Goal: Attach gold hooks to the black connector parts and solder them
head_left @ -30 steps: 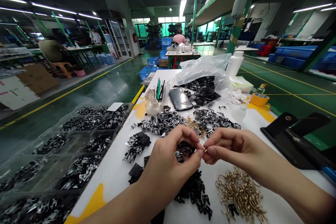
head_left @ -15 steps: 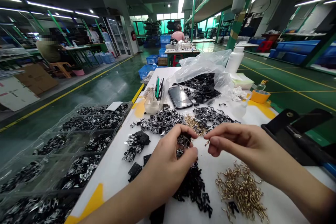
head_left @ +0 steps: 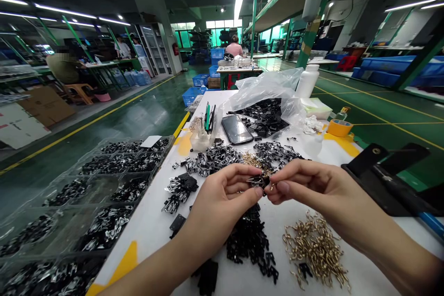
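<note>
My left hand (head_left: 224,199) and my right hand (head_left: 305,185) meet above the white table (head_left: 152,222), fingertips touching. Between them they pinch a small black and silver clip part (head_left: 258,180); the right fingertips also press a tiny brass piece against it. Below the hands lies a pile of black plastic parts (head_left: 249,240). To its right sits a heap of brass hooks (head_left: 314,249). Behind the hands are piles of silver and black clips (head_left: 217,159) and more brass pieces (head_left: 256,162).
Clear compartment trays of finished clips (head_left: 104,185) stand at the left. A phone (head_left: 237,129), a pen cup (head_left: 206,136), a plastic bag of black parts (head_left: 267,111), a white bottle (head_left: 308,81) and yellow tape (head_left: 338,127) lie farther back. A black jig (head_left: 388,175) sits right. People work at distant benches.
My hands had moved apart, the left holding a clip and the right a brass piece; now they have come together again, a little higher, around the clip part.
</note>
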{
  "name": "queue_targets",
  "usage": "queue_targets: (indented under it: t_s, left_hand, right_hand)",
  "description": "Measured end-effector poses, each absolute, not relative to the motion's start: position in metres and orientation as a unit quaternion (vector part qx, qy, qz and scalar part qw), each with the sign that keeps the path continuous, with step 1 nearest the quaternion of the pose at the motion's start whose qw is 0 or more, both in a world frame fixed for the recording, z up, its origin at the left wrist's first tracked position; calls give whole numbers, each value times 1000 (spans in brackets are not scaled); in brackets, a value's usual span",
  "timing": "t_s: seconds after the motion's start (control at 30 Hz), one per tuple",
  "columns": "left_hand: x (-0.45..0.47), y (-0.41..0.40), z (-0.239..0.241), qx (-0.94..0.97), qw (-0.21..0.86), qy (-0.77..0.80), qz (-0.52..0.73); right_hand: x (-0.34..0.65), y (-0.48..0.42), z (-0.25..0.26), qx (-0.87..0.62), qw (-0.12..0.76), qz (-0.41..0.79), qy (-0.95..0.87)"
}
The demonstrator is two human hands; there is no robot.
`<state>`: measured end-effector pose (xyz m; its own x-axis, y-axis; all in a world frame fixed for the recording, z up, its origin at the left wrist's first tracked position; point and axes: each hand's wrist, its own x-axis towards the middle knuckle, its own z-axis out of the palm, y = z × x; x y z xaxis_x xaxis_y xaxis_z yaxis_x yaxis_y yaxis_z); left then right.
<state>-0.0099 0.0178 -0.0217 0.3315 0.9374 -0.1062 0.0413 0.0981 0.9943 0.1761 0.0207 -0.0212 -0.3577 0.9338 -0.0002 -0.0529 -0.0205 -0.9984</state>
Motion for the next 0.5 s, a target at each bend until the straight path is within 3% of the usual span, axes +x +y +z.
queue_targets:
  t_s: [0.27, 0.5]
  left_hand:
    - [-10, 16, -20, 560, 563, 454, 404]
    - [-11, 15, -19, 562, 548, 465, 408]
  right_hand:
    - [170, 12, -27, -442, 416, 251, -754]
    - [170, 9, -31, -429, 401, 188, -787]
